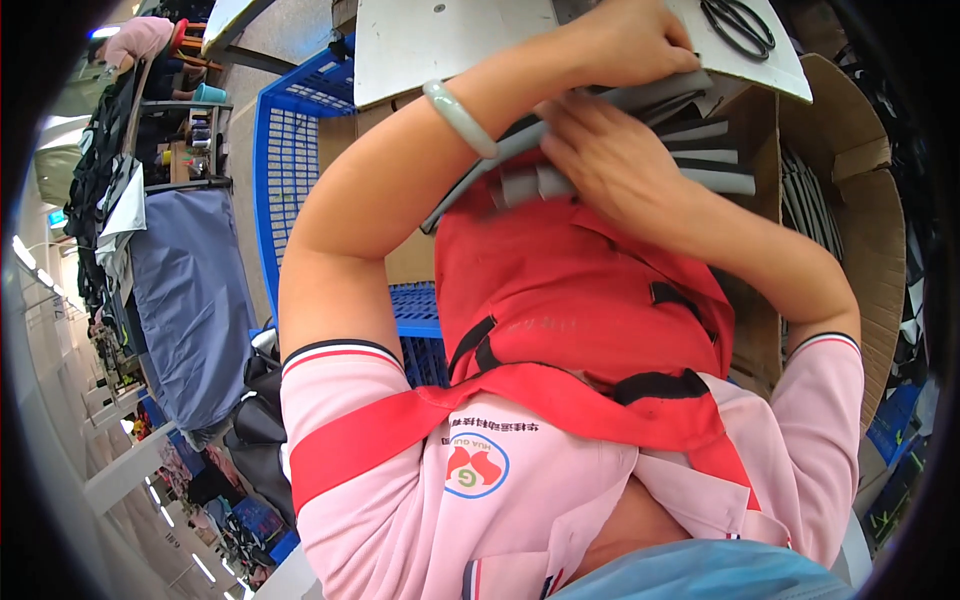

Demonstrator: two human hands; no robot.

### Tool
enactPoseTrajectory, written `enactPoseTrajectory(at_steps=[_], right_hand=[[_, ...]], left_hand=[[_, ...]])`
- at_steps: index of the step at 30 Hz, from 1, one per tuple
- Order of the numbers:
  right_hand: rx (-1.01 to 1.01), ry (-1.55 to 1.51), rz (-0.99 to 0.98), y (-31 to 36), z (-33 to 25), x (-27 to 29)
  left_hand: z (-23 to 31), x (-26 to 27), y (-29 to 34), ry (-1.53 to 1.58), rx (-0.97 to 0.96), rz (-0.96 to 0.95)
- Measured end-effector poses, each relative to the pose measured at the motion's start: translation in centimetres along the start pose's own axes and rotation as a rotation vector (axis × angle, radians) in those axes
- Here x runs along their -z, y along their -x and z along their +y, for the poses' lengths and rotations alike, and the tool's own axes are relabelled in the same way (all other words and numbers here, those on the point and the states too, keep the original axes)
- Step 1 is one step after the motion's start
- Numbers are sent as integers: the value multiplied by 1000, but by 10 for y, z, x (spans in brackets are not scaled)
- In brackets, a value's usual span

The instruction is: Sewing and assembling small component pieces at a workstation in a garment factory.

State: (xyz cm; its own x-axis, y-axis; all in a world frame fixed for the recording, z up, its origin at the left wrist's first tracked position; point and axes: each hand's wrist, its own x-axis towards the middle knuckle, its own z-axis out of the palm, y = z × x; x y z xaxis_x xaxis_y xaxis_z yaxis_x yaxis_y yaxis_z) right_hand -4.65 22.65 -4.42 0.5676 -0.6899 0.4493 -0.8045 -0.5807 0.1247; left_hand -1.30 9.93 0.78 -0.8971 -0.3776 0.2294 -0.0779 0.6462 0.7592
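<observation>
A bundle of grey fabric strips (715,183) lies across my lap, over the red apron (585,290). My left hand (640,45), its arm wearing a pale green bangle (460,119), is closed at the table's near edge. Its fingertips pinch the dark grey end of a strip. Below it, my right hand (615,165) curls over the bundle, and strip ends stick out on both sides. Its fingers are somewhat blurred, and the palm side is hidden. Another long grey strip slants down to the left beneath my left forearm.
A white table (450,45) stands ahead, with a black looped thing (740,28), perhaps scissors handles, on it. To the left is a blue plastic crate (285,190). An open cardboard box (850,200) on the right holds stacked grey pieces. Another person (140,40) sits far left.
</observation>
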Motion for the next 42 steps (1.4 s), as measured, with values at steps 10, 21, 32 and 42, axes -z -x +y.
enactPoseTrajectory(at_steps=[10,21,32,42], right_hand=[[-789,-460,-297,69,65,26],[-848,-783,-306,76,76,35],[-948,-851,-243,95,95,41],[-914,-805,-136,72,141,90]], left_hand=[[-84,6,155,-184,396,-18],[-103,-19,155,-98,337,-33],[-51,17,117,311,476,-78],[-19,56,54,127,283,100]])
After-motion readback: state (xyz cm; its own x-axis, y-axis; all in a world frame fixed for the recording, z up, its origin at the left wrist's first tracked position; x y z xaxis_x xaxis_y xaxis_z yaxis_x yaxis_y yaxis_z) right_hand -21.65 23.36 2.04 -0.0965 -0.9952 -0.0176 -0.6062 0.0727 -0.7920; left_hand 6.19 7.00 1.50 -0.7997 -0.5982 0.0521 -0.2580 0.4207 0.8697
